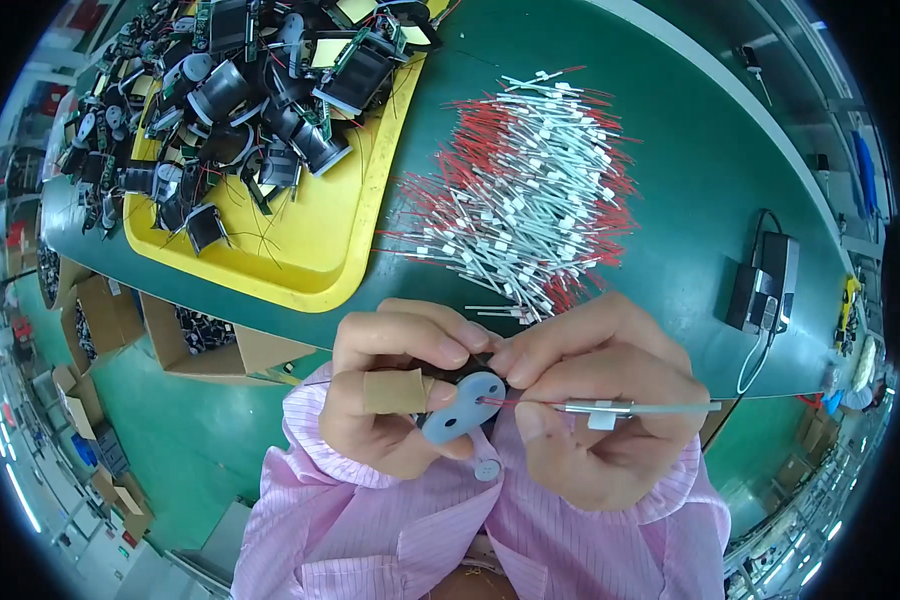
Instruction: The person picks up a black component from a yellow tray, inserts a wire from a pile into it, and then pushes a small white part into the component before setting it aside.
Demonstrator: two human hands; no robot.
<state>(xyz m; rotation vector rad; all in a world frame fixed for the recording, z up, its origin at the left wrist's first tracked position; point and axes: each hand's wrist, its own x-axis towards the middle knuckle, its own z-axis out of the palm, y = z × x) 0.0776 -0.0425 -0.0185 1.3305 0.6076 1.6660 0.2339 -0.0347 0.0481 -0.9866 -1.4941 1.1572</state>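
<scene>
My left hand (370, 400), with a tan bandage around one finger, grips a small black part whose pale grey-blue oval end cap (452, 418) faces right. Dark holes show in the cap. My right hand (610, 400) is closed on a wire lead (685, 408) with a metal cylinder, a white tag and a pale sleeve, which sticks out to the right. Its thin red wire runs left to a hole in the cap; whether the tip is inside is too small to tell. Both hands' fingertips meet at the part's upper edge. Beyond them lies a pile of similar red-and-white wire leads (540, 190).
A yellow tray (365, 245) at the far left is heaped with black parts (220, 95) carrying circuit boards and wires. A black power adapter (765, 285) with a cable sits on the green table (670, 130) at right. Cardboard boxes (185, 340) stand on the floor at left.
</scene>
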